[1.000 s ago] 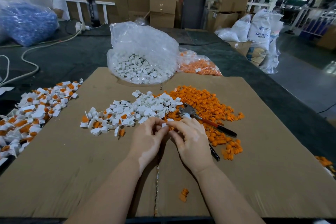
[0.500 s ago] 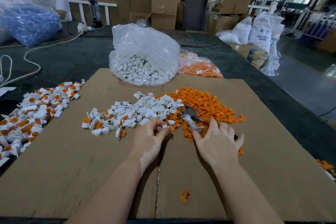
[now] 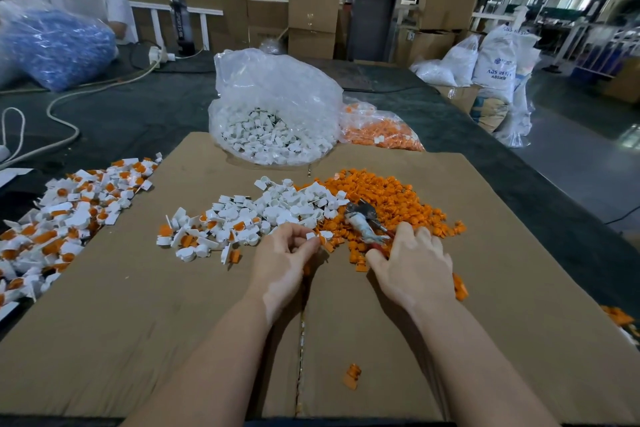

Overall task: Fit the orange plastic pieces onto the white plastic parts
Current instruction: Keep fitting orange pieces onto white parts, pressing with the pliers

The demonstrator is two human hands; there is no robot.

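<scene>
I see a fitted heap (image 3: 59, 225) left on the worktop, many loose white parts (image 3: 277, 208) and orange pieces (image 3: 391, 201) remaining; my left hand (image 3: 284, 260) pinches a white part (image 3: 311, 236), my right hand (image 3: 414, 263) rests flat, fingers apart, on the orange pile.

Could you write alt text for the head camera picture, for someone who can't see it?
A person's left hand pinches a small white plastic part while the right hand reaches onto pliers lying in a pile of orange pieces. Loose white parts lie beside it on cardboard.
</scene>
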